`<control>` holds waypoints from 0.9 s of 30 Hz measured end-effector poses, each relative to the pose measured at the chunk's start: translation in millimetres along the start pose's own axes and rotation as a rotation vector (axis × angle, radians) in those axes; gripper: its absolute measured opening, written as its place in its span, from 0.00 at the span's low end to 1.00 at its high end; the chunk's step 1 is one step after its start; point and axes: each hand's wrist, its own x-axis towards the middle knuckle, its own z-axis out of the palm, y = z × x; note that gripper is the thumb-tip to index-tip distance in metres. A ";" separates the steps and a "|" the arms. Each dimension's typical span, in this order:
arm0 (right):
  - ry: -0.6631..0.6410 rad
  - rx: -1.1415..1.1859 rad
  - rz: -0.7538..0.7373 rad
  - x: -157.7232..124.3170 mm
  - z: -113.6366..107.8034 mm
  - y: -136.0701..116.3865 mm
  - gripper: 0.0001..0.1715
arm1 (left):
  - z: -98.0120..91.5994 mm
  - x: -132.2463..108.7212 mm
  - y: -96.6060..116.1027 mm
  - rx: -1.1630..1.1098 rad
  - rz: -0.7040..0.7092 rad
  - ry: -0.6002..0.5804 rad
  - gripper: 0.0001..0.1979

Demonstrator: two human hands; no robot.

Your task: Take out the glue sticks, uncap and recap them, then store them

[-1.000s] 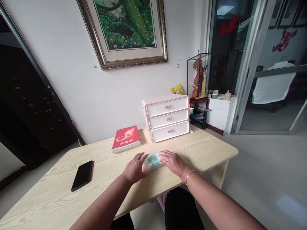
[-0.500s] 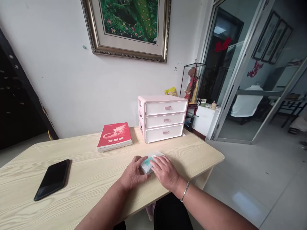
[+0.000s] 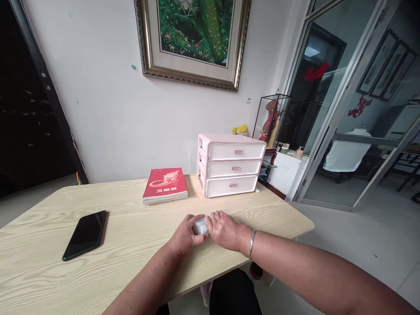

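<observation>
Between my hands, near the front edge of the wooden table [image 3: 131, 245], lies a small translucent white pack with a teal part [image 3: 200, 227]. My left hand [image 3: 187, 235] grips its left end, thumb on the near side and fingers on the far side. Curled over the right end is my right hand [image 3: 225, 230], its fingers bent and closed on the pack. That hand hides much of the pack, so I cannot tell whether it is opened. A silver bracelet [image 3: 252, 244] circles my right wrist.
Beyond my hands stands a pink and white three-drawer box [image 3: 234, 166], all drawers closed. A red book [image 3: 166, 184] lies to its left. The black phone [image 3: 85, 235] rests on the table's left side. A glass door [image 3: 331, 144] is at the right.
My right hand's fingers have curled from lying flatter over the pack into a tighter grip, covering more of it. My left hand keeps its hold. The camera view has shifted a little.
</observation>
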 end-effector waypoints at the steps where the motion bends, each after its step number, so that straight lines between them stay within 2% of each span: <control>1: -0.013 0.001 -0.008 1.1 -0.9 1.3 0.19 | -0.1 -0.1 0.8 -0.008 -0.005 -0.002 0.35; 6: -0.110 0.161 -0.042 7.2 -3.2 10.9 0.10 | -0.5 -1.5 5.9 -0.042 0.021 -0.077 0.33; 9: -0.114 0.298 0.053 8.4 -3.9 19.3 0.12 | -1.6 -2.9 7.2 -0.045 -0.014 -0.083 0.33; 12: -0.029 0.461 0.224 0.0 -1.7 25.8 0.16 | -2.7 -5.0 6.2 -0.077 -0.037 -0.088 0.36; 15: 0.051 0.689 0.499 -20.0 8.3 27.3 0.18 | -3.5 -7.1 4.5 -0.157 -0.046 -0.112 0.37; 18: 0.042 0.965 0.766 -45.0 24.2 22.9 0.20 | -5.8 -8.8 4.1 -0.148 0.011 -0.128 0.37; 21: 0.014 1.233 0.919 -65.2 35.5 10.8 0.26 | -10.8 -11.2 6.2 -0.004 0.077 -0.150 0.35; 23: 0.007 1.348 0.946 -72.8 36.1 -0.2 0.30 | -14.3 -13.1 8.6 0.075 0.086 -0.168 0.35; 27: 0.028 1.420 0.876 -76.6 30.1 -18.0 0.37 | -16.8 -15.1 12.9 0.142 0.108 -0.174 0.36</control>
